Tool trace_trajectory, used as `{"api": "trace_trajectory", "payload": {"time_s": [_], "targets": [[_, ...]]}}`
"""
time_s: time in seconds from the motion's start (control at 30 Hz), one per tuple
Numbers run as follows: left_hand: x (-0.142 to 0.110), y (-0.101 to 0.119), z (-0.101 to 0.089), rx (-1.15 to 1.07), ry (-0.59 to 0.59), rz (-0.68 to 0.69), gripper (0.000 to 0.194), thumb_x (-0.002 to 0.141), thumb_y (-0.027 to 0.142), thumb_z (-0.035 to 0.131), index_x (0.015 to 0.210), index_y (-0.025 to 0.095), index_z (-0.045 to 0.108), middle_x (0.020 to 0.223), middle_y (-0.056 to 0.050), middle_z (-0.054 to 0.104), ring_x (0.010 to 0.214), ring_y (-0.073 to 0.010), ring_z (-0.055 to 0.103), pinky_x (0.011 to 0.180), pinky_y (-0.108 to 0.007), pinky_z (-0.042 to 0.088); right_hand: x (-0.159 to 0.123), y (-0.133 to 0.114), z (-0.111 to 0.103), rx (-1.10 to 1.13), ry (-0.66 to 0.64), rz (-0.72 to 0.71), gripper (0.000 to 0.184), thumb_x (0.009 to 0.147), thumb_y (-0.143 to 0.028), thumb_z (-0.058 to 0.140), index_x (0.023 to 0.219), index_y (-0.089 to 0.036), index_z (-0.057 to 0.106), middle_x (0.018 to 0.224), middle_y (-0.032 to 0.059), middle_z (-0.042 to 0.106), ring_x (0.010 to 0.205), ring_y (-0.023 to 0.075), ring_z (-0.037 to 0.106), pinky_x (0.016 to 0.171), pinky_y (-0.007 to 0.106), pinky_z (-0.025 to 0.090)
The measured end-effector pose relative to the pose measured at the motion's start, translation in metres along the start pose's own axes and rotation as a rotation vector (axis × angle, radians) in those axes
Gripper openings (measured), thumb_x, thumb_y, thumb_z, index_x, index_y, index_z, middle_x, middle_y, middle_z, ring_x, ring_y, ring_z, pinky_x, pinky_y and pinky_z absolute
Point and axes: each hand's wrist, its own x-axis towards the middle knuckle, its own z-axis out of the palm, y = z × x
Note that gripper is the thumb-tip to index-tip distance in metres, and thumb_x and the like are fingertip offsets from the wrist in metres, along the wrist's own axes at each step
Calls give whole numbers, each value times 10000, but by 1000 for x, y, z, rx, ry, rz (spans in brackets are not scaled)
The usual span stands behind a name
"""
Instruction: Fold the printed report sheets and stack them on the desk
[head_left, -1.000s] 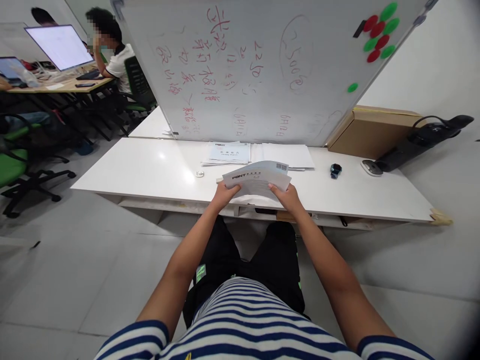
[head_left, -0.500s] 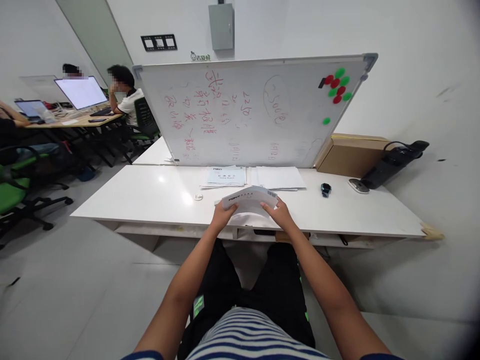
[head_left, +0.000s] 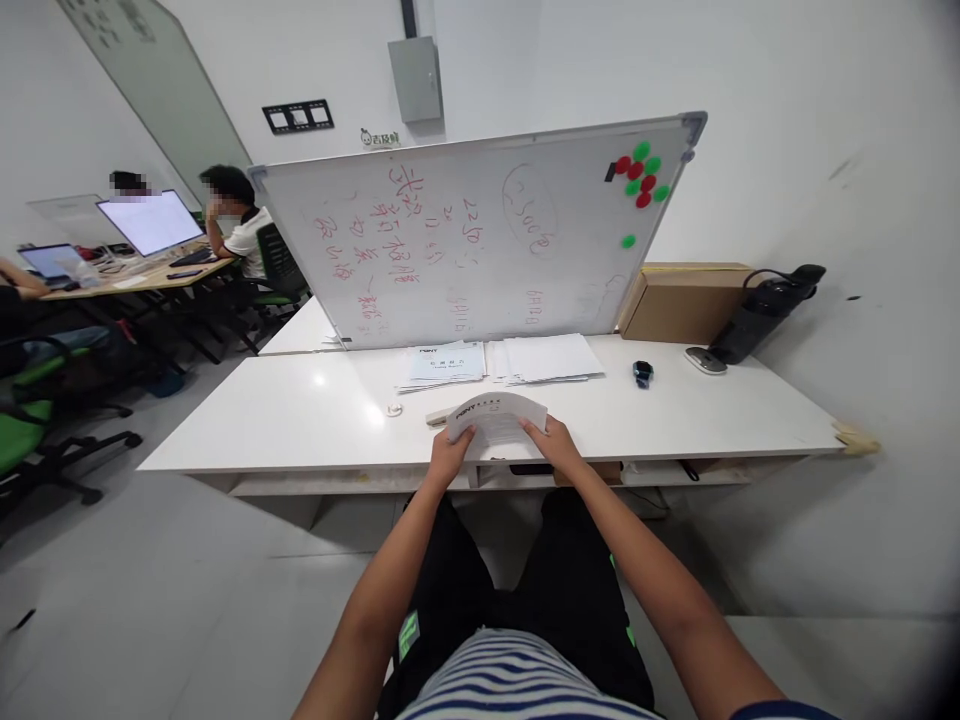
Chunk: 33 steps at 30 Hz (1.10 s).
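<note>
Fingers of my left hand (head_left: 448,457) and right hand (head_left: 558,445) are closed on the two sides of a printed paper (head_left: 499,418), thumbs on the face turned toward me, the rest mostly hidden behind it. No gap shows between thumb and paper on either side. The paper is raised over the front part of the white table (head_left: 300,425), its top edge bowed upward; whether it is one sheet or several, I cannot tell. Beyond it lie a left pile of papers (head_left: 447,362) and a right pile of papers (head_left: 552,358), and a pale object (head_left: 437,417) sits just behind my left hand, partly covered.

To hold this well, I should pinch lightly and equally on both sides, keeping the bow smooth so that no crease forms. Drawing the hands slightly apart would flatten the print for reading; pushing them together would only curl it more. If there are several sheets, their edges ought to sit flush under my thumbs.

Both arms (head_left: 386,570) reach forward and converge, nearly mirrored, with the hands over the table's front edge and the thumbs angled up and inward.
</note>
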Motion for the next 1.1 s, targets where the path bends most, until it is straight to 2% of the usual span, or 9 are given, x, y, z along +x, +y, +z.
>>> {"api": "trace_trajectory", "payload": {"time_s": [0.13,0.3,0.47,0.63,0.77,0.93,1.03,1.1], "targets": [[-1,-5,4,3,14,20,293,727,438,675,913,215,712,920,-47,712,932,-257,635,838,-377,477,-4,4,2,-138,32,-98,443,833,-538,507,1134,-236,627,1101,68,675,1014,257,622,842,382,489],[-2,-7,6,18,25,28,284,759,465,636,885,224,718,843,-40,698,929,-265,622,840,-376,470,-8,13,6,-302,91,-25,437,826,-594,491,935,-217,684,878,87,698,857,267,650,714,350,490],[-4,-7,7,30,49,52,295,763,477,632,858,211,720,782,-38,689,926,-274,619,816,-367,480,-8,17,7,-521,168,-261,448,863,-582,460,829,-191,677,741,104,652,814,265,621,750,358,449],[-4,-6,7,83,33,47,345,790,492,594,945,205,708,875,-34,711,942,-267,630,817,-370,495,-11,22,8,-631,236,-330,530,886,-610,389,701,-172,622,616,90,589,664,223,580,652,319,418],[-4,-8,8,131,34,38,356,817,493,561,967,201,700,933,-30,717,955,-258,639,816,-365,506,-12,25,9,-678,235,-359,535,900,-599,365,693,-167,603,627,89,589,656,212,571,638,306,396],[-4,-6,8,150,25,36,358,823,491,550,951,191,697,924,-31,719,955,-256,645,832,-370,511,-13,22,10,-682,215,-299,504,897,-572,400,712,-158,621,644,99,600,683,222,584,691,317,413],[-7,0,7,143,18,-28,355,802,484,582,923,172,699,937,-54,721,952,-266,650,843,-386,514,-18,15,7,-598,151,-261,435,900,-510,428,873,-142,658,772,113,658,805,241,610,799,341,428],[-11,4,6,103,-45,-57,356,786,469,612,951,166,697,997,-68,717,980,-267,645,864,-386,511,-24,10,2,-476,80,-169,407,900,-474,428,1022,-155,648,919,113,685,903,245,619,822,335,441]]}}
